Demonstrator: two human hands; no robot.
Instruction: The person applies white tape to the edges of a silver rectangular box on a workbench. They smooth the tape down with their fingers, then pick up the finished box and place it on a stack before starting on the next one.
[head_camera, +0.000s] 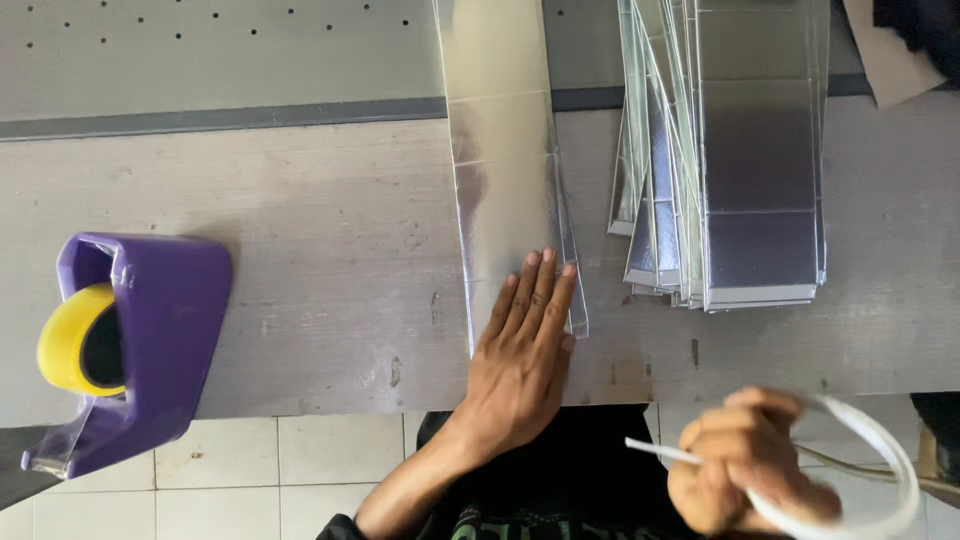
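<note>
My left hand (525, 350) lies flat, fingers together, on the near end of a long silver foil-faced strip (505, 150) that runs away from me across the grey table (320, 250). My right hand (745, 465) is off the table's near edge at the lower right, blurred, closed around a thin white plastic band (880, 450) that curves in a loop around it.
A stack of several more silver strips (740, 150) lies to the right of the first one. A purple tape dispenser (140, 340) with a yellow roll (70, 340) sits at the table's left near edge. White floor tiles (280, 460) show below the table.
</note>
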